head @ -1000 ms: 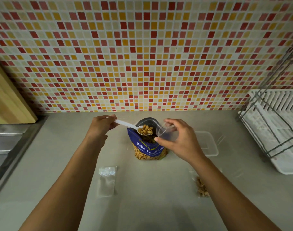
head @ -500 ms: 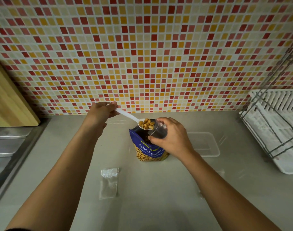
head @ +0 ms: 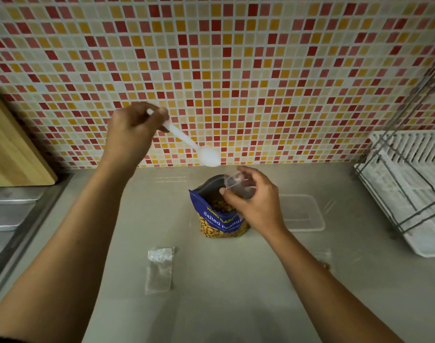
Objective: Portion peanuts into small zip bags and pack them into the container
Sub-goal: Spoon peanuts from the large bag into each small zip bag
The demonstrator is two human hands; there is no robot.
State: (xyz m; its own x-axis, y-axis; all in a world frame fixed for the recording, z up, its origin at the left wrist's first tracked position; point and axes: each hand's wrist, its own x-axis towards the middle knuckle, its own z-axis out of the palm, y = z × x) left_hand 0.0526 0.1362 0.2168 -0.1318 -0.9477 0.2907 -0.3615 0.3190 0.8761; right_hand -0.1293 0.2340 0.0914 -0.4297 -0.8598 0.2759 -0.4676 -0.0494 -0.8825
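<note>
Peanuts pouch (head: 220, 220), labelled "Salted Peanuts", stands mid-worktop (head: 236, 293) with bare room in front. Left hand (head: 132, 134) grips a white spoon (head: 194, 144); right hand (head: 256, 204) pinches a zip bag (head: 237, 185) above it

Glossy white plastic spoon (head: 186, 139), matt grey countertop (head: 236, 293), wooden board (head: 10, 149).

"Salted Peanu…" in white on the blue peanut bag (head: 220, 220), yellow brand line unreadable.

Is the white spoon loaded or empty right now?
Looks empty: the spoon, held raised in the left hand, shows no peanuts on its bowl.
</note>
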